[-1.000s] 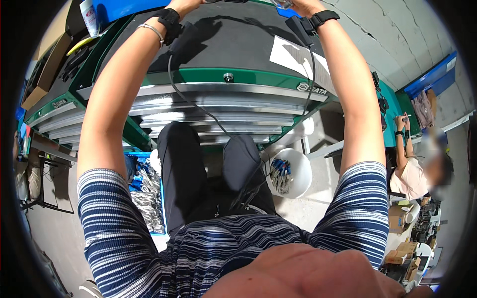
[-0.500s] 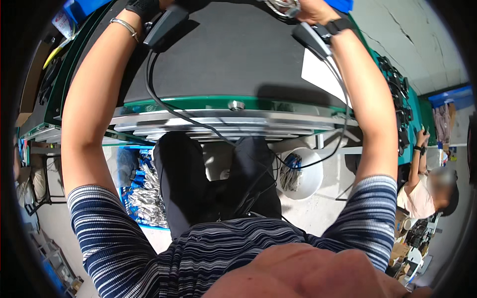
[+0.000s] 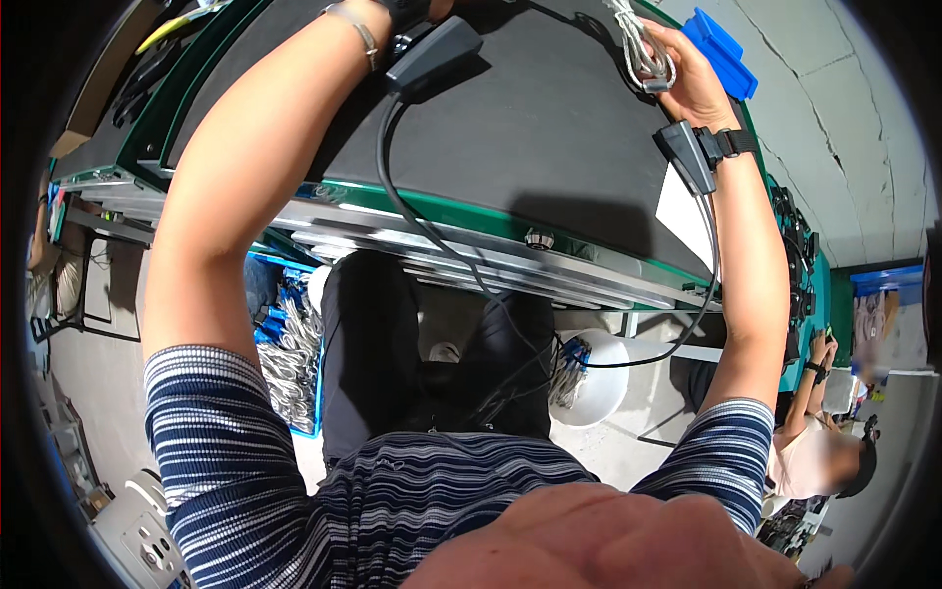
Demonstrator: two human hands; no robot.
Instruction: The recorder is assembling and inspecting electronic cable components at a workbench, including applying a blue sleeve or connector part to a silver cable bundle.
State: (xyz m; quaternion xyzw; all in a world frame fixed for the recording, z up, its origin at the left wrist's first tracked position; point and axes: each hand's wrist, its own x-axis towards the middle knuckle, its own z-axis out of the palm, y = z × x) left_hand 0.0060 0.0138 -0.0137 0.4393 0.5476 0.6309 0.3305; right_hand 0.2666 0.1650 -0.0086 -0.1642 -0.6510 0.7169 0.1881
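Observation:
My right hand holds a coiled bundle of grey cable over the far right of the bench, its fingers closed round the loops. At the top edge, my left hand is mostly cut off, so its fingers are hidden. Strapped at each wrist is a dark box; the left box and the right box each trail a black lead down toward my lap. Beneath both arms lies the black bench mat. A white sheet sits partly under my right forearm.
A small blue tray stands by the bench's right corner. Below the bench are a blue crate of cable bundles, left of my legs, and a white bucket with more, to the right. A co-worker works at the far right.
My view has turned, shifting the bench. My right hand and its cable bundle show more fully at the upper right. My left hand appears farther right, still at the top edge.

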